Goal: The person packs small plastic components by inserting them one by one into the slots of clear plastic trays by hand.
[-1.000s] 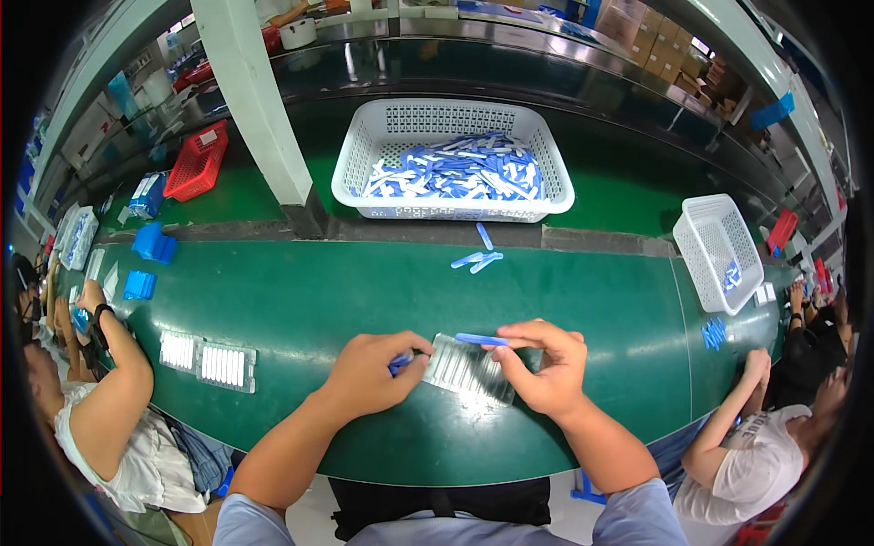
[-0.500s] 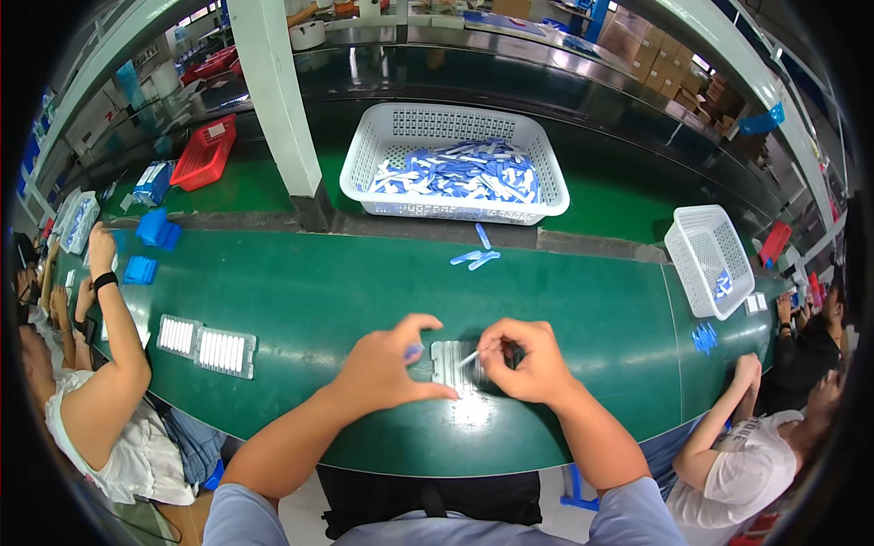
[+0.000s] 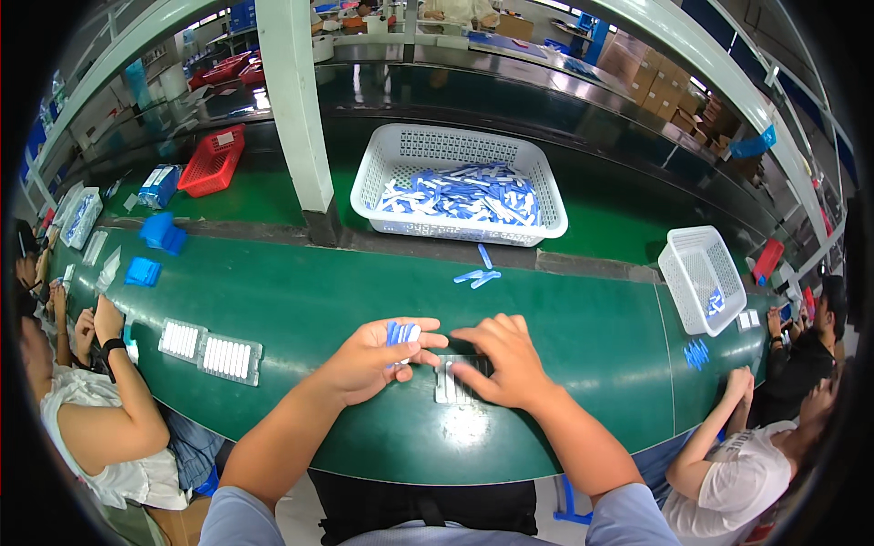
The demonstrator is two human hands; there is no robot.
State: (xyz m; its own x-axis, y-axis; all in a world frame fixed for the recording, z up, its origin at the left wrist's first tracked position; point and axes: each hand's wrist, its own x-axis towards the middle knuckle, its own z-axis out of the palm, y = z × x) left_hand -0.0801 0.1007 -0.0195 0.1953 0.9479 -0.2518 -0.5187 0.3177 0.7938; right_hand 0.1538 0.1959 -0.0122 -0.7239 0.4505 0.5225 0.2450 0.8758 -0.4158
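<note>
My left hand is closed around several small blue-and-white plastic sticks, with its fingertips pointing right. My right hand hovers palm down over a clear plastic tray, thumb and fingers apart, and I see nothing in its grasp. The tray lies on the green table in front of me and has narrow slots. White pieces show in part of it; the right hand hides the remainder.
Behind the table's ledge stands a white basket heaped with such sticks, and a few loose sticks lie before it. Two filled trays rest at left. Another white basket is at right. People sit on both sides.
My left hand has turned, bringing the bunch of sticks into view. My right hand has gone from pinching a white stick over the tray to having its fingers spread.
</note>
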